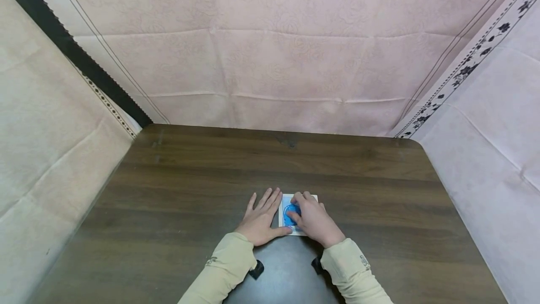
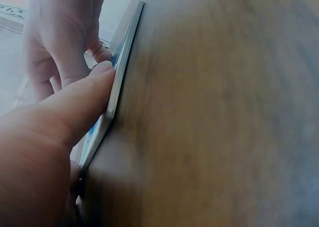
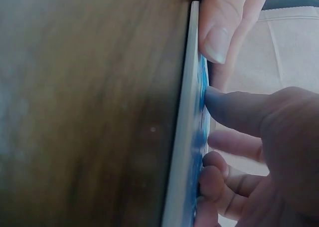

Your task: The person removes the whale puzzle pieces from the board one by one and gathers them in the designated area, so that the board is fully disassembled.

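Note:
A thin, flat board (image 1: 298, 233) with a pale border and a light-blue face lies on the table near its front. On the face shows a round blue part (image 1: 290, 210). My left hand (image 1: 261, 222) lies along the board's left side, fingers straight and spread. Its thumb (image 2: 97, 82) rests on the board's near edge. From the right, my right hand (image 1: 314, 217) reaches over the board with bent fingers. Its thumb and fingertips pinch at the round blue part and hide some of it. The board's pale side edge (image 3: 182, 132) shows in the right wrist view.
The brown wooden table (image 1: 202, 168) spreads out around the hands. Pale cloth (image 1: 270, 60) hangs behind its far edge and along both sides. A dark grey rounded surface (image 1: 282, 271) shows between the forearms, with a black strap (image 1: 256, 270) at the left wrist.

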Available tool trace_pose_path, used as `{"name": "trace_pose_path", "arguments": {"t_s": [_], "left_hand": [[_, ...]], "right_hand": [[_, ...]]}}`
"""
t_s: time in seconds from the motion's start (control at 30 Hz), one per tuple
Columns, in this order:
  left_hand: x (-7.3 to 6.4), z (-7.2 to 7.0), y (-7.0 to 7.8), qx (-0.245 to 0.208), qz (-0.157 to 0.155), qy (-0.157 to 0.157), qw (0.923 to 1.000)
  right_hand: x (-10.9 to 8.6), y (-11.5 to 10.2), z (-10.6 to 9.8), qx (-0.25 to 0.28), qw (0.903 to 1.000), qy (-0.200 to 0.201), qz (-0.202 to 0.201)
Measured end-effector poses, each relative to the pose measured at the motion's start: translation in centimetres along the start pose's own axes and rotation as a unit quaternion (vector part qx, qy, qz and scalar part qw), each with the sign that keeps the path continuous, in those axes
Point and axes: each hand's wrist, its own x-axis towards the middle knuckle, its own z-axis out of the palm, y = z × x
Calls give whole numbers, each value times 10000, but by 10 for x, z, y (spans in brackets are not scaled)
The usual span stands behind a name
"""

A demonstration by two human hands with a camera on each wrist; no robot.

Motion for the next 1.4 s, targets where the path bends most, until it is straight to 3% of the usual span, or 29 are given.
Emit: {"name": "trace_pose_path", "arguments": {"t_s": [0.3,0.57,0.8,1.4], "left_hand": [[-1,-2,1,-72,-14,-4,10000],[-1,-1,0,-107,56,61,9999],[-1,2,-1,-242,145,235,9993],[2,7,-3,-243,5,157,9996]], "right_hand": [[0,-1,-3,106,9999,18,-11],[-2,-3,-1,-202,9994,100,-266],[-1,-9,-3,-502,9983,-124,-283],[11,-5,1,-81,9991,-305,-282]]}}
